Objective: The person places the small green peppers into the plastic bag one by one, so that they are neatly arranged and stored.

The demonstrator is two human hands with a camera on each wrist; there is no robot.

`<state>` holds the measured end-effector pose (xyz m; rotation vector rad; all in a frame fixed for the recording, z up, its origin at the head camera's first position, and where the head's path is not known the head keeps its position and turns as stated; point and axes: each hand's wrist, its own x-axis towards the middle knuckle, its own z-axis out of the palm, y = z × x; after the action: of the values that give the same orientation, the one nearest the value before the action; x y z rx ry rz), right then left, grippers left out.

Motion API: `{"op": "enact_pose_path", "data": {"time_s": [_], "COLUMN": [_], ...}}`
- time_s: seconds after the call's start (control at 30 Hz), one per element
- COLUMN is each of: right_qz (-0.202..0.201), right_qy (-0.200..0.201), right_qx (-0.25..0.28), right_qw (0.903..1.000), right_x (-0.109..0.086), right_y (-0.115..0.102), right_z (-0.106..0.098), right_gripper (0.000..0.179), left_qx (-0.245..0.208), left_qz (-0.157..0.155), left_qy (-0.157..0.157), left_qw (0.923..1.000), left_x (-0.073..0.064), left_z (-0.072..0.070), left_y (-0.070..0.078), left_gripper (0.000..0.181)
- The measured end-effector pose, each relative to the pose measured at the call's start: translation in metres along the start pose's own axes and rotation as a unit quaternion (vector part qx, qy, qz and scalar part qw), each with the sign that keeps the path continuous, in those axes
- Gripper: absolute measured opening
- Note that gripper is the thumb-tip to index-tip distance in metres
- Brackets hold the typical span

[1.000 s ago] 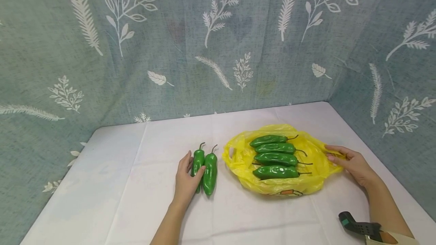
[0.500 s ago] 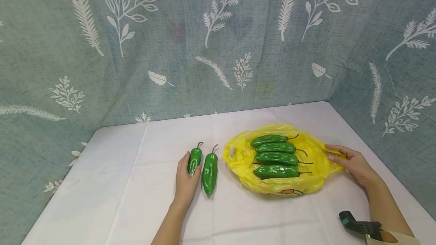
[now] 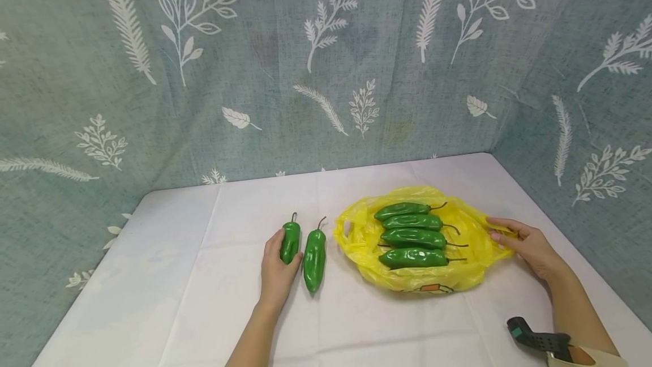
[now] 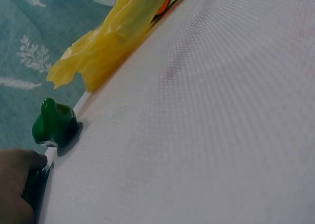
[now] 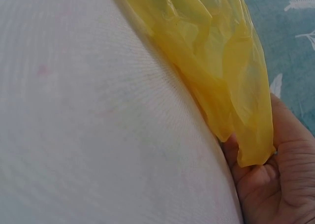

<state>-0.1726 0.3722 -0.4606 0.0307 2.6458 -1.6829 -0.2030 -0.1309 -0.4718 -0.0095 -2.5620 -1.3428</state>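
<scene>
In the head view my left hand (image 3: pixel 277 269) has its thumb and fingers around a green chili pepper (image 3: pixel 291 241), stem pointing away; the palm hides its lower end. Just right of the thumb, a second green pepper (image 3: pixel 314 260) lies on the white cloth, and its tip end shows large in the left wrist view. My right hand (image 3: pixel 532 248) pinches the right edge of a yellow plastic bag (image 3: pixel 479 242). Spread on the bag lie several green peppers (image 3: pixel 414 237) in a row, stems to the right. The right wrist view shows the bag's plastic (image 5: pixel 248 101) between thumb and fingers.
A white cloth (image 3: pixel 214 310) covers the table. Behind it and to the right hangs a blue-green curtain (image 3: pixel 275 101) with white leaf prints. A dark device (image 3: pixel 537 337) is strapped to the right wrist. The bag's left handle loop (image 3: pixel 343 230) faces the second pepper.
The pepper in my left hand has shifted left, away from the one beside it, and turned slightly so its stem points straighter away. My right hand and the bag stay put.
</scene>
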Motion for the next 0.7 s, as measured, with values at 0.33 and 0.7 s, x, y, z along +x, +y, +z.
{"op": "enact_pose_path", "data": {"time_s": [0.33,0.7], "right_qz": [-0.001,-0.005], "right_qy": [0.0,0.004], "right_qx": [0.0,-0.002], "right_qw": [1.0,1.0], "right_x": [0.0009,0.0006], "right_y": [-0.0001,-0.0014], "right_z": [0.0005,0.0012], "right_gripper": [0.05,0.052], "left_qx": [-0.014,-0.063], "left_qz": [-0.008,-0.008], "left_qy": [0.021,0.082], "left_qw": [0.9996,0.9946], "left_x": [0.0,0.0006], "left_z": [0.0004,-0.0033], "left_y": [-0.0035,-0.0029], "left_gripper": [0.068,0.066]}}
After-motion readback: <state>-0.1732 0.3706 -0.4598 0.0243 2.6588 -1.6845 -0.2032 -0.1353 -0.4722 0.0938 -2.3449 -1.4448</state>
